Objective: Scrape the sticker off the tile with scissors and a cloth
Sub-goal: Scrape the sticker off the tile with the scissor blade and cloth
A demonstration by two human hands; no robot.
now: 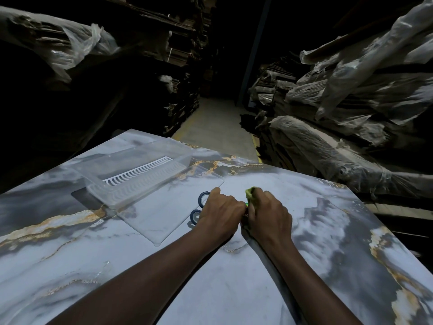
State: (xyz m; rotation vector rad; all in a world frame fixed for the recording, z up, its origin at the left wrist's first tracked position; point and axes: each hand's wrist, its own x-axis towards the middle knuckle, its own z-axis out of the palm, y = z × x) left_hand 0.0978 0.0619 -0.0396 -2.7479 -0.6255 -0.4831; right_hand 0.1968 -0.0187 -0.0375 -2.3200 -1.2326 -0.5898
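A large marble-patterned tile [328,242] in grey, white and gold lies flat before me. My left hand [219,213] is closed around scissors, whose blue finger loops [199,207] stick out to its left. My right hand [267,213] grips a yellow-green cloth [250,193] that pokes out above the knuckles. Both hands press together on the tile's middle. A small glint of colourful sticker [246,204] shows between them; the rest of it and the scissor blades are hidden.
A clear plastic box [131,170] with a white slotted insert [140,172] sits on the tile at the back left, and its flat clear lid [164,207] lies beside my left hand. Plastic-wrapped stacks [351,102] line a dim aisle beyond the tile's far edge.
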